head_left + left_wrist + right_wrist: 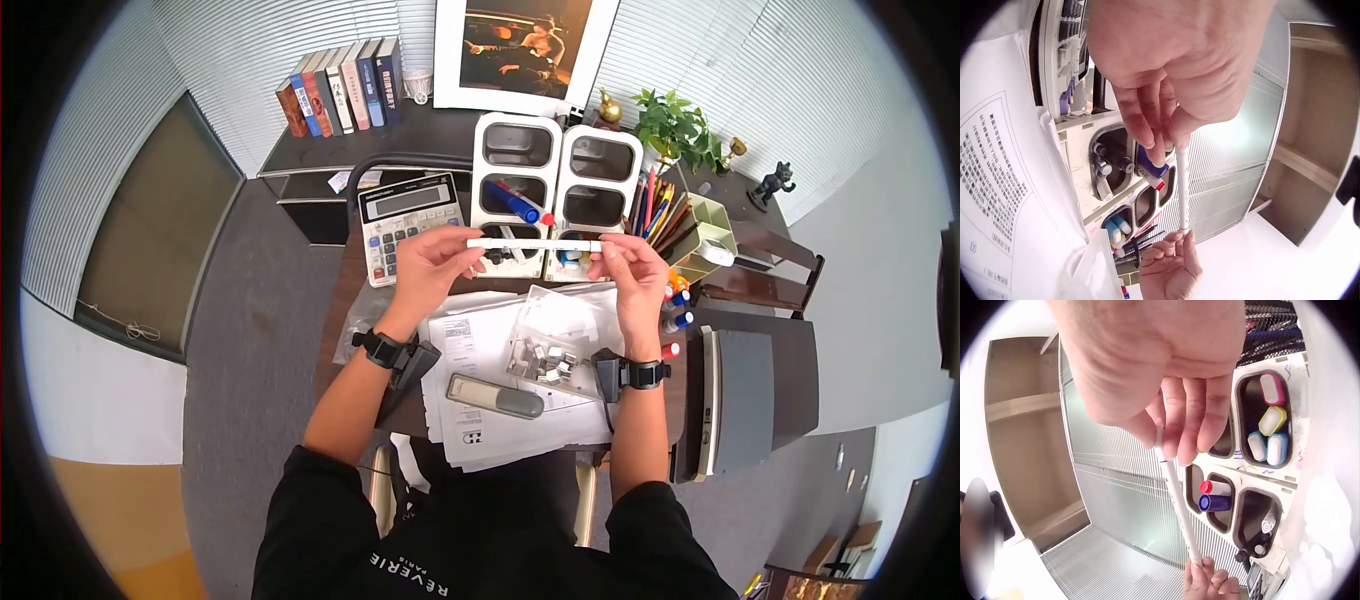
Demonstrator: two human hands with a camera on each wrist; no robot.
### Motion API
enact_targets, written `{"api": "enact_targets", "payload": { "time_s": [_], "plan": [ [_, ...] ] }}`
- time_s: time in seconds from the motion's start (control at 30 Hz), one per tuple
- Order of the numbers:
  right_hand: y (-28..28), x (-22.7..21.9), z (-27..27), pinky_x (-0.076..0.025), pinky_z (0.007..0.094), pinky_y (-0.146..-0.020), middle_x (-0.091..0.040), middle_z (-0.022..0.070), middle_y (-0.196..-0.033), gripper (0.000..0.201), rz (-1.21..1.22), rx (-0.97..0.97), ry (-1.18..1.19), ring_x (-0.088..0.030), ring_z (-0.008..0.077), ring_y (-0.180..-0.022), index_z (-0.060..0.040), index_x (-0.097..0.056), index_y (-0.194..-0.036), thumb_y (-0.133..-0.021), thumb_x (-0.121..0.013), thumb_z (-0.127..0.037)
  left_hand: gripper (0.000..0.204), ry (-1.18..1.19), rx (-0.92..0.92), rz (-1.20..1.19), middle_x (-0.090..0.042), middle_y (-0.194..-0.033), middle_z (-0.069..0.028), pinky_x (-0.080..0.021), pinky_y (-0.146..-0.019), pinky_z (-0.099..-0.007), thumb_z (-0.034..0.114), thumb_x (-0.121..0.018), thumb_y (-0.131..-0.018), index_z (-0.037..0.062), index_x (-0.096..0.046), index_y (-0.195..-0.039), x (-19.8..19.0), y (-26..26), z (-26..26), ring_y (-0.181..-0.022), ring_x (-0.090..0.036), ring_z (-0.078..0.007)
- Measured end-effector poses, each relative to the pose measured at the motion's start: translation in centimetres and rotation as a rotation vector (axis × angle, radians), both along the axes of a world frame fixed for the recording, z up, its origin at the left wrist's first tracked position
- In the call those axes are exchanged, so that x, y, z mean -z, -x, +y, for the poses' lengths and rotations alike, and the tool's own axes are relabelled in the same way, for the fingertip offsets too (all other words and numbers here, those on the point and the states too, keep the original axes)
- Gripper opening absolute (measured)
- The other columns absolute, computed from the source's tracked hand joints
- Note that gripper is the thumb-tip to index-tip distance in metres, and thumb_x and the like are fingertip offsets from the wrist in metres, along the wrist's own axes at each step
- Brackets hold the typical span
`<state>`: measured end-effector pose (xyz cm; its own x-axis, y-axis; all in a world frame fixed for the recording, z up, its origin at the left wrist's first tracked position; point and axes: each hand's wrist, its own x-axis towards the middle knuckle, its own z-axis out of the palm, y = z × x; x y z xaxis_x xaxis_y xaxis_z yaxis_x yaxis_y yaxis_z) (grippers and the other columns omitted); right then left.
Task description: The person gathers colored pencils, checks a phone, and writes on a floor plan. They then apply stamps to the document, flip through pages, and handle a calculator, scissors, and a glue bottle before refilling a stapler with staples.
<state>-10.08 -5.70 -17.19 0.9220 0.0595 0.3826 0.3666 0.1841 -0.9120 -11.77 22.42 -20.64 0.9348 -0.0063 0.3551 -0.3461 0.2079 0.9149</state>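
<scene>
A slim white pen (pixel 535 244) is held level between both hands, over the desk organizers. My left hand (pixel 435 262) pinches its left end between thumb and fingers. The right hand (pixel 635 272) pinches the other end; a thin blue ring shows on the pen (pixel 1174 494) close to those fingertips in the right wrist view. Behind it stand two white organizers (pixel 553 195) side by side. One compartment holds a blue marker (pixel 512 202) and a red-ended one. Colourful blocky pieces (pixel 1272 420) and dark-capped pens (pixel 1260 549) fill other compartments in the right wrist view.
Below the hands, a clear plastic box (pixel 523 330) of small whitish pieces sits on papers (pixel 455 420). Closer to me lies a grey oblong object (pixel 495 396). A calculator (pixel 411 215) is on the left; pencils (pixel 655 205) and loose markers (pixel 682 320) are on the right.
</scene>
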Motion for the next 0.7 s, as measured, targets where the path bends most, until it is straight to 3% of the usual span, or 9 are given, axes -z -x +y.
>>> {"api": "enact_targets", "payload": {
  "time_s": [0.3,0.7],
  "plan": [
    [-0.31,0.68,-0.04,-0.05,0.0228,-0.059,-0.07,0.007,-0.072,0.01,-0.001,0.081,0.023,-0.064,0.0098,-0.062,0.0037,-0.071,-0.096,-0.093,-0.072,-0.006,0.018,-0.034,0.01,-0.029,-0.073,-0.086,-0.0126,-0.056,-0.062,-0.0256,-0.003,-0.068,-0.092,-0.0055,-0.07,-0.109,0.4,-0.08,0.38,-0.074,-0.071,-0.0164],
    [-0.3,0.74,0.01,-0.043,0.0208,-0.053,-0.065,0.0028,-0.063,0.018,0.0,0.147,0.092,-0.06,0.0068,-0.056,0.0005,-0.068,-0.08,-0.093,-0.074,-0.012,0.017,-0.075,0.011,-0.075,-0.073,-0.086,-0.0166,-0.06,-0.068,-0.0299,-0.005,-0.066,-0.092,-0.0074,-0.071,-0.108,-0.22,0.29,0.28,-0.074,-0.072,-0.0199]
  ]
}}
